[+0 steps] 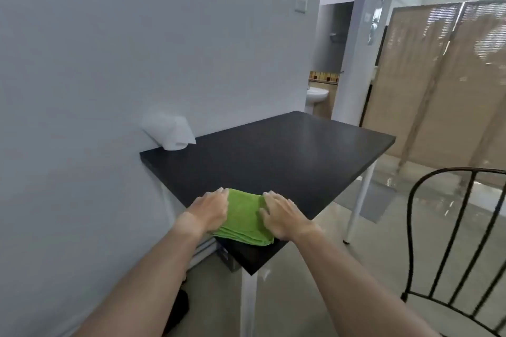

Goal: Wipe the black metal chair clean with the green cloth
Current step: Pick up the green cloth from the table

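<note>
Pale walls are framing a dark table (pixel 287 156), where a folded cloth (pixel 243 216) is being pressed flat under the left hand (pixel 210 208) and the right hand (pixel 282 216), fingers extended; with the chair (pixel 454 241) being left at four o'clock, the cloth is judged at risk of unfolding when lifted.

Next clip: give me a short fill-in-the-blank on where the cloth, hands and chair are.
1. The green cloth lies folded on the ____ table.
2. The left hand and right hand both rest on the ____.
3. The black metal chair stands to the ____ of the table.

Missing words: black; cloth; right
</note>
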`<action>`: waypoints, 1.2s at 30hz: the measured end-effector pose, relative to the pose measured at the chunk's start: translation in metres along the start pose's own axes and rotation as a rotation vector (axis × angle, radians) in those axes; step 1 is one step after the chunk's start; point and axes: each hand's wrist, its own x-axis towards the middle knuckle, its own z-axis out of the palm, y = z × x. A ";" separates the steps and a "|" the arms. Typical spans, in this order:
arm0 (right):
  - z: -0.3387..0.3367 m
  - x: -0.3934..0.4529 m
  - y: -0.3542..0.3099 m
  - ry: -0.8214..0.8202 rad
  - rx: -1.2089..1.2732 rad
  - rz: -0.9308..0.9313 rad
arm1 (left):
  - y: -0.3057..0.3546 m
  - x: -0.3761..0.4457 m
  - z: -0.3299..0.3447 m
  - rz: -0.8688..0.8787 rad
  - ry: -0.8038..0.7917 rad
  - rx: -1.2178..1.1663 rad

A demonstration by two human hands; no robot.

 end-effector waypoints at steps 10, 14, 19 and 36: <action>0.024 0.013 -0.004 0.211 -0.085 0.166 | 0.014 0.019 0.021 -0.062 0.048 -0.169; 0.020 0.015 0.001 0.258 0.017 0.212 | 0.019 0.026 0.023 -0.126 0.090 -0.309; 0.006 0.008 0.007 0.220 0.110 0.169 | 0.024 0.025 0.024 -0.098 0.089 -0.241; -0.019 -0.142 0.132 0.536 0.341 0.353 | 0.199 -0.009 0.060 0.495 0.220 -0.528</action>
